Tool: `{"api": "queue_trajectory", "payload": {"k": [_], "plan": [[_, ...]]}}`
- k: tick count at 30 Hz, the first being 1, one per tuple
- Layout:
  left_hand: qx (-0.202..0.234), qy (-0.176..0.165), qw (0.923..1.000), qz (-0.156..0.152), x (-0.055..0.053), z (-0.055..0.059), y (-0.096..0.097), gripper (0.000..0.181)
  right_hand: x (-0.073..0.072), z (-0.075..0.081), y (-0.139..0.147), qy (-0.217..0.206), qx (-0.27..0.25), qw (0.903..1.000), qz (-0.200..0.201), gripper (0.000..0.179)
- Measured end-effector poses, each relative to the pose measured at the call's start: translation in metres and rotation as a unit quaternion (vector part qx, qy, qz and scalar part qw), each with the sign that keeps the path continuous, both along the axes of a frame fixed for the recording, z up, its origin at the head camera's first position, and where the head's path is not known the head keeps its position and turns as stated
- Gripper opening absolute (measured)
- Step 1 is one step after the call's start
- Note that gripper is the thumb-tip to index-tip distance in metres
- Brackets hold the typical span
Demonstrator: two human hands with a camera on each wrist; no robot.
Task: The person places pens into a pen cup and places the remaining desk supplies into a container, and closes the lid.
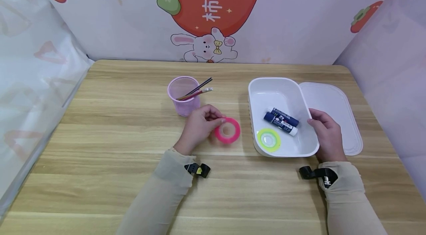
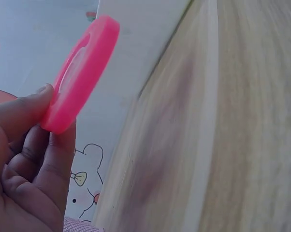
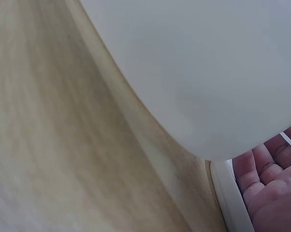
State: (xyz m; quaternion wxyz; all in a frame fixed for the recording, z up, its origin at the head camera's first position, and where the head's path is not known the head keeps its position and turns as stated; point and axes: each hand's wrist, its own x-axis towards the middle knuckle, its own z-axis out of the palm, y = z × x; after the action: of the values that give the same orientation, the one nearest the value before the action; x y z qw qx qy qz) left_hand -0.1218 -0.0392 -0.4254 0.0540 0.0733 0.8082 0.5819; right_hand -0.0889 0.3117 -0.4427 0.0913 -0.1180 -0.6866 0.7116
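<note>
My left hand (image 1: 201, 126) pinches a bright pink roll of tape (image 1: 237, 131) at its edge, between thumb and fingers. In the left wrist view the pink roll (image 2: 82, 79) is tilted and held clear of the tabletop. My right hand (image 1: 327, 135) grips the right side of a white plastic box (image 1: 250, 116), thumb at the rim and fingers outside the wall. Inside the box lie two dark blue glue sticks (image 1: 281, 121) and a yellow-green roll of tape (image 1: 276, 140). In the right wrist view the box wall (image 3: 198, 72) covers much of the scene.
A pink cup (image 1: 186, 107) with several pencils (image 1: 199, 93) leaning in it stands just beyond my left hand. Flat on the table, a white lid (image 1: 346, 116) lies partly behind the box and right hand. A printed cloth (image 1: 299, 16) hangs behind the wooden table (image 1: 100, 135).
</note>
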Motion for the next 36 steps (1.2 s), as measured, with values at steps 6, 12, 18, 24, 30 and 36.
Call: {"api": "queue_trajectory", "payload": {"k": [6, 12, 18, 24, 30, 36], "plan": [[0.047, -0.017, 0.9987, -0.005, 0.003, 0.006, 0.005, 0.019, 0.000, 0.000, 0.001, -0.005, 0.003, 1.0000, 0.000, 0.033], [0.063, -0.038, 0.9972, -0.013, 0.005, 0.010, 0.011, 0.030, -0.001, 0.001, 0.001, -0.005, -0.009, 0.9999, -0.003, 0.032], [0.060, -0.012, 0.9980, -0.015, 0.007, 0.012, 0.017, 0.024, -0.002, 0.001, 0.001, -0.011, -0.004, 0.9999, -0.006, 0.032], [0.067, -0.005, 0.9976, -0.014, 0.010, 0.015, 0.029, 0.016, -0.001, 0.001, 0.001, -0.012, -0.003, 0.9999, 0.001, 0.032], [0.080, -0.005, 0.9967, -0.014, 0.011, 0.014, 0.042, 0.016, -0.001, 0.000, 0.002, -0.010, -0.002, 0.9999, 0.001, 0.032], [0.078, 0.001, 0.9969, -0.005, 0.010, 0.012, 0.050, 0.015, -0.001, 0.001, 0.001, -0.013, 0.001, 0.9999, -0.002, 0.031]]}}
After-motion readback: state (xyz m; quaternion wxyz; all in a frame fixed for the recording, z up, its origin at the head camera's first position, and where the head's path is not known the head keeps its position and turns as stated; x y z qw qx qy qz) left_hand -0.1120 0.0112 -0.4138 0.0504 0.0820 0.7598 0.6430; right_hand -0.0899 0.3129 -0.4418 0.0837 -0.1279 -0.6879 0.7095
